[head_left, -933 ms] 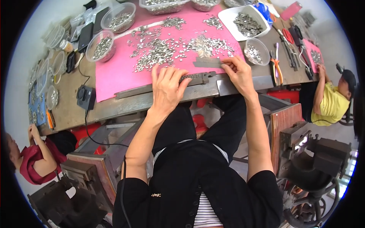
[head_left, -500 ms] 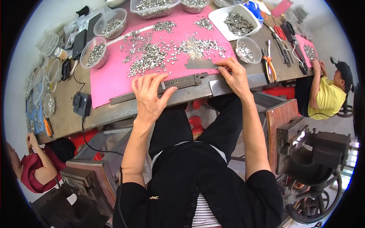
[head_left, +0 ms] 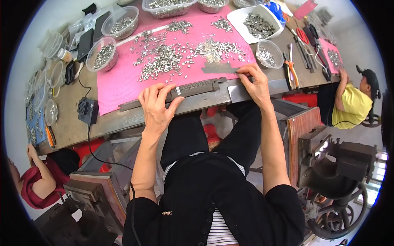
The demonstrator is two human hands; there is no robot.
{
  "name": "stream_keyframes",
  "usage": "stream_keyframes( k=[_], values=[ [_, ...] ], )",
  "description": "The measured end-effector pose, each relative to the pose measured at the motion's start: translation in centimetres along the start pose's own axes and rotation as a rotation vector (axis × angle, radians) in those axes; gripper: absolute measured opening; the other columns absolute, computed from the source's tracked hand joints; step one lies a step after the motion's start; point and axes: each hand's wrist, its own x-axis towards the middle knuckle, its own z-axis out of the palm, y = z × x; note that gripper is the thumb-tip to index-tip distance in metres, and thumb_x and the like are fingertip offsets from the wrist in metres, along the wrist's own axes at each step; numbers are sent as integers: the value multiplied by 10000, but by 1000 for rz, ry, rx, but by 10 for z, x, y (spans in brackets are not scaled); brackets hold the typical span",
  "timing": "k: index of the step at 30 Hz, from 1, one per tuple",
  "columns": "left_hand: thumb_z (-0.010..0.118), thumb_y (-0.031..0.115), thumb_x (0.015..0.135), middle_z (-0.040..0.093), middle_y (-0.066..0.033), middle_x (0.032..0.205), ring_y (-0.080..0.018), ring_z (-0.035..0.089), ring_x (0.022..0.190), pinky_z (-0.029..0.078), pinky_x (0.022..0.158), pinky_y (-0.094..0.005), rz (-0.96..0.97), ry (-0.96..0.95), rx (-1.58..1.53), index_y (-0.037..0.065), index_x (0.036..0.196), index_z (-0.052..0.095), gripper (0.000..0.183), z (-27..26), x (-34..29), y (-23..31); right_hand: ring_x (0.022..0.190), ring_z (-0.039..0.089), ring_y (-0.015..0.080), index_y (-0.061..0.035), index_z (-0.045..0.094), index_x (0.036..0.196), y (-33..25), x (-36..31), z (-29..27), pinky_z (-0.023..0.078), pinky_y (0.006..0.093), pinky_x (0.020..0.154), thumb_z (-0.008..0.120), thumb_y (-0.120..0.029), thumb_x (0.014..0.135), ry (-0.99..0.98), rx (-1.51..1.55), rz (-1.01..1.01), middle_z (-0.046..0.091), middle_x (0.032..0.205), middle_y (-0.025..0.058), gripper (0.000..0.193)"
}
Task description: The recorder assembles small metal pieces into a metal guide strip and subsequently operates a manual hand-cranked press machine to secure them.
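Note:
A long slotted metal bar (head_left: pixel 197 88) lies along the table's front edge, with a row of small pieces in its top. Over its left part bends my left hand (head_left: pixel 156 106), fingers across the bar and thumb on the near side. A small shiny piece (head_left: pixel 178 90) shows in the bar beside the index fingertip. My right hand (head_left: pixel 255 86) is closed in a pinch at the right end of a flat dark grey strip (head_left: pixel 217 69) on the pink mat (head_left: pixel 123 90). Fingertips partly hide that end. Beyond the strip lie heaps of small silvery metal pieces (head_left: pixel 162 59).
Clear tubs (head_left: pixel 269 54) of metal pieces and a white tray (head_left: pixel 242 33) stand around the mat. Orange-handled pliers (head_left: pixel 292 74) lie at right, a black power adapter (head_left: pixel 88 110) at left. Two other people (head_left: pixel 353 100) sit at the table's sides.
My left hand's fingers have drawn closer together and lower on the bar, uncovering the small shiny piece. My right hand keeps its pinch at the strip's end. The view has shifted slightly.

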Motion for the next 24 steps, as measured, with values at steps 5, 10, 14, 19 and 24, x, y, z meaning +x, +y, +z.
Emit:
stream_keyframes(
  k=[5,10,14,19,24],
  values=[
    [870,303,757,627,-42,1070,-240,573,1002,371,938,-411,-10,6,-12,139,1142,722,445,-1,0,2,902,669,241,-9,716,984,-3,-2,5,531,337,798,716,20,852,-8,-87,-33,666,973,101,135],
    [877,300,748,631,-37,1069,-234,577,991,374,933,-404,2,24,-4,132,1134,728,447,0,0,1,905,670,230,-9,716,968,0,-3,3,527,327,791,719,19,850,14,0,-32,673,1002,97,121],
    [878,301,745,633,-41,1064,-235,578,989,374,934,-404,-1,17,5,129,1124,735,440,-1,1,3,911,671,220,-7,713,956,1,-2,1,526,331,792,730,15,845,5,57,44,679,1020,93,115],
    [878,293,744,633,-47,1061,-240,577,991,379,927,-405,-8,14,-5,125,1119,735,436,-1,1,3,915,656,246,-12,707,943,-2,2,3,514,343,785,752,-5,836,-31,-107,-100,664,979,95,117],
    [877,254,745,619,-50,1058,-253,562,988,393,887,-402,-8,29,-48,116,1127,720,435,4,3,5,859,625,281,-6,671,943,-4,6,8,495,368,750,725,-10,864,-36,-159,-120,619,899,112,96]
  ],
)
